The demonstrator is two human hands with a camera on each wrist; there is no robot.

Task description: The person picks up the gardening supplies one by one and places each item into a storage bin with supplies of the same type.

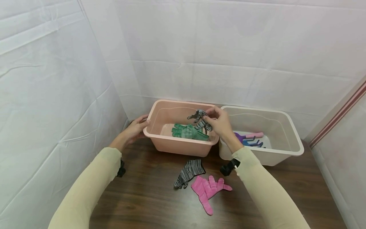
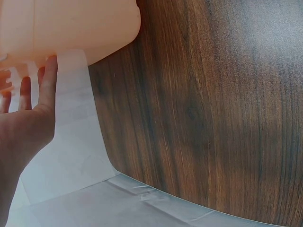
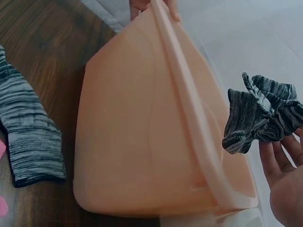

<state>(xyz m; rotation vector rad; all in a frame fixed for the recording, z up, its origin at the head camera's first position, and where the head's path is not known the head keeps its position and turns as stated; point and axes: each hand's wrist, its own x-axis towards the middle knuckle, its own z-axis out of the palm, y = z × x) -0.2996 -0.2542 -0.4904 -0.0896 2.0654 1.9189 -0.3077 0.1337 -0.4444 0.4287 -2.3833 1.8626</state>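
My left hand (image 1: pixel 136 128) grips the left end of a peach plastic bin (image 1: pixel 177 144), thumb over the rim and fingers along the outside wall. Over the bin's right half, my right hand (image 1: pixel 220 122) pinches a black-and-grey striped knit glove (image 3: pixel 260 113) that dangles crumpled from the fingertips. Inside the bin a green glove (image 1: pixel 187 132) lies flat, fingers to the left. A second black-and-grey glove (image 1: pixel 190 173) lies on the wooden table in front of the bin. Beside it, a pink glove (image 1: pixel 210 190) is spread out.
Close to the right of the peach bin stands a white bin (image 1: pixel 286 127). It holds a pink-handled tool (image 1: pixel 254 135) and blue and purple pronged tools. White cloth walls (image 1: pixel 228 79) rise behind and at the sides of the dark wooden table (image 1: pixel 143 190).
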